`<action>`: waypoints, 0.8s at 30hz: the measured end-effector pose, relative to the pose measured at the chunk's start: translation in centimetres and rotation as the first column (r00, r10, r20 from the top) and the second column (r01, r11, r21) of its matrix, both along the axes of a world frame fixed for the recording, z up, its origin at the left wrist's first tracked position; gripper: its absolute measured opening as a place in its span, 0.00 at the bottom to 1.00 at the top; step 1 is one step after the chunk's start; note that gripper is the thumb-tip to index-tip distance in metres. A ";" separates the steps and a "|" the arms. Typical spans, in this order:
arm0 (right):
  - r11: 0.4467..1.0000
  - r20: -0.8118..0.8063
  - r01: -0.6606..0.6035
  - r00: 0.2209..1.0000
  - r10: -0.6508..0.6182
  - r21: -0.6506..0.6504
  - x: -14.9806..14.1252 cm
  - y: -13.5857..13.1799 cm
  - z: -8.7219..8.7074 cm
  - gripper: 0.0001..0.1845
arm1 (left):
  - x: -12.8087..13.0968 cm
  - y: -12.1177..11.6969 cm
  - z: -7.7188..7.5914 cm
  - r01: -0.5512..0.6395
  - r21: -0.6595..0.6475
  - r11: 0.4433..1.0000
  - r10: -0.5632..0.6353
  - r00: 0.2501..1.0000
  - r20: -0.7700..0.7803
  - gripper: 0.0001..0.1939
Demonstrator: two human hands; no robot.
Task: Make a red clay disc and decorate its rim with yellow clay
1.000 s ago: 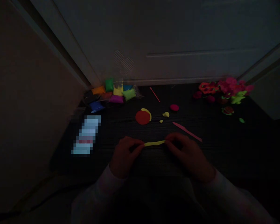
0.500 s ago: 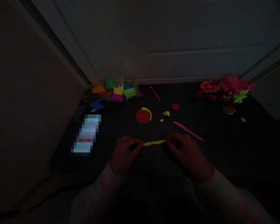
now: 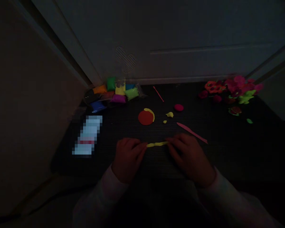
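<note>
A thin roll of yellow modelling clay [image 3: 157, 144] stretches between my two hands, low over the dark table. My left hand [image 3: 128, 156] pinches its left end between thumb and fingers. At the other end, the fingertips of my right hand [image 3: 191, 156] are closed on the clay. Beyond the roll lies a flat red clay disc [image 3: 145, 118] with a curved yellow clay strip [image 3: 150, 112] along its upper right edge. Two small yellow clay bits [image 3: 170, 114] rest right of the disc. A pink modelling knife [image 3: 192, 132] lies just past my right hand.
Colourful clay packets [image 3: 119, 98] are heaped at the back left, above a blurred bright phone [image 3: 87, 135]. A magenta clay piece [image 3: 179, 107] and a thin pink stick [image 3: 158, 94] lie farther back. Pink and orange clay shapes [image 3: 238, 85] crowd the back right.
The left fingers have shifted slightly right along the yellow roll, and less of it shows between my hands. The right fingers have moved a little. The other things stay put.
</note>
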State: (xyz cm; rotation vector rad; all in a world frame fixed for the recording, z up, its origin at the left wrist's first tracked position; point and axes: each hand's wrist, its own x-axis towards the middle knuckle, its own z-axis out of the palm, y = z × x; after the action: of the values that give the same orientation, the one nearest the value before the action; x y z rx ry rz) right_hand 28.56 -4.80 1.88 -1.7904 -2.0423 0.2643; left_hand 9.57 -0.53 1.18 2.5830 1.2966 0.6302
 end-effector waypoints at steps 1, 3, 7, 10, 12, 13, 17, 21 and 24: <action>1.000 0.027 -0.027 0.999 0.026 0.005 -0.2 -0.1 0.0 0.13 | 0.1 -0.3 0.1 0.009 0.013 1.000 -0.009 1.000 -0.020 0.10; 0.998 0.070 -0.064 0.996 0.064 -0.003 -0.7 -0.1 0.1 0.14 | 0.5 -0.9 0.3 0.015 0.028 1.000 -0.013 0.998 -0.057 0.11; 0.996 0.112 -0.091 0.989 0.091 -0.004 -1.4 0.1 0.0 0.14 | 1.1 -1.4 0.2 0.004 0.030 1.000 -0.001 0.995 -0.102 0.12; 0.995 0.125 -0.103 0.987 0.102 0.000 -1.6 0.2 -0.2 0.13 | 1.2 -1.4 0.0 0.013 0.019 1.000 -0.011 0.993 -0.120 0.13; 0.994 0.129 -0.106 0.986 0.106 -0.003 -1.6 0.1 -0.3 0.13 | 1.2 -1.4 -0.1 0.020 0.012 1.000 -0.018 0.992 -0.123 0.13; 0.994 0.130 -0.108 0.986 0.108 -0.008 -1.5 0.1 -0.3 0.13 | 1.2 -1.4 -0.1 0.023 0.008 1.000 -0.022 0.992 -0.124 0.13; 0.993 0.125 -0.113 0.985 0.116 -0.028 -1.5 0.0 -0.3 0.14 | 1.2 -1.4 -0.1 0.041 -0.002 0.999 -0.041 0.991 -0.128 0.14; 0.994 0.126 -0.105 0.986 0.107 -0.027 -1.6 0.0 -0.3 0.14 | 1.1 -1.4 -0.1 0.048 -0.003 0.999 -0.048 0.991 -0.125 0.14; 0.994 0.135 -0.109 0.985 0.111 -0.022 -1.6 0.0 -0.3 0.14 | 1.1 -1.4 -0.1 0.042 -0.011 0.999 -0.042 0.992 -0.122 0.14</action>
State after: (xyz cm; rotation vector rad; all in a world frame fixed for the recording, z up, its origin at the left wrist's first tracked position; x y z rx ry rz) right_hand 26.95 -4.81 1.56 -1.7497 -2.2435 0.1943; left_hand 10.64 -1.94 1.11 2.6722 1.2730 0.4646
